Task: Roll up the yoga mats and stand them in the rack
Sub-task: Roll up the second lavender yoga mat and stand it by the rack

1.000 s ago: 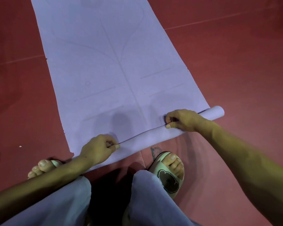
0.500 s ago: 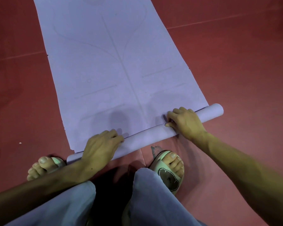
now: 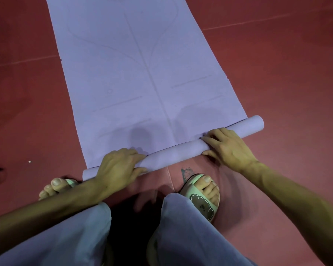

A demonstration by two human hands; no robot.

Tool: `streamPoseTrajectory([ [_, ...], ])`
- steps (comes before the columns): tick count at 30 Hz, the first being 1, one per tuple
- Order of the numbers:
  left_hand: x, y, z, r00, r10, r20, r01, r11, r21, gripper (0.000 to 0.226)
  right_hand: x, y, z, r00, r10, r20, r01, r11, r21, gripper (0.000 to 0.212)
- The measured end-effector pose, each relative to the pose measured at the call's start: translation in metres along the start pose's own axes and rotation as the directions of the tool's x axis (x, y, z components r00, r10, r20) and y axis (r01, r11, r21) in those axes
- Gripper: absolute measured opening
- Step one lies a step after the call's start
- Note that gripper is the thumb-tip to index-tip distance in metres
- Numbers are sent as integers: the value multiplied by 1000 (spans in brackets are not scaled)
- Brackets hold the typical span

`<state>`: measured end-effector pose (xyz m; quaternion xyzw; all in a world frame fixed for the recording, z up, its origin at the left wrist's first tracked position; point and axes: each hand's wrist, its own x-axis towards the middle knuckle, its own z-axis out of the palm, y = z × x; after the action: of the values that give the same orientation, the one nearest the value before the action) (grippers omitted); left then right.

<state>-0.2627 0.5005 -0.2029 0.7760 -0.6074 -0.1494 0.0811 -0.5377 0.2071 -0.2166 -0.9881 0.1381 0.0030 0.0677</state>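
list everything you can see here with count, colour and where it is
yoga mat: 1, lilac with faint printed lines, spread on the floor ahead, its near end rolled into a thin roll under both hands
floor: 1, dark red, all around the mat, thin seam lines across it
white speck: 1, on the floor left of the mat
dark mark: 1, greenish-black, on the floor just ahead of the right sandal
sandals: 2, pale green, the right one with a dark cloud-shaped patch, the left mostly hidden behind the forearm
trousers: 1 pair, light grey-blue, bottom of view
left hand: 1, gripping the roll near its left end
right hand: 1, gripping the roll nearer its right end
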Motion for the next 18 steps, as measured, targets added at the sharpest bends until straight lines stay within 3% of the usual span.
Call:
streamPoseTrajectory([
  [4,18,-19,-15,956,-223,189,265,934,-239,36,25,8,-8,997,44,61,-48,996,74,61],
  [6,24,-26,-17,933,-254,255,323,903,-283,32,34,9,-14,994,72,85,-82,989,124,58],
  [9,23,-26,-14,951,-238,196,278,936,-214,28,46,12,-19,990,61,126,-78,988,135,57],
  [14,21,-21,-18,966,-220,140,237,963,-128,50,62,22,-14,981,53,186,-85,982,167,67],
  [18,27,-22,-22,966,-233,116,241,968,-69,34,71,23,-12,979,100,180,-124,984,130,74],
])
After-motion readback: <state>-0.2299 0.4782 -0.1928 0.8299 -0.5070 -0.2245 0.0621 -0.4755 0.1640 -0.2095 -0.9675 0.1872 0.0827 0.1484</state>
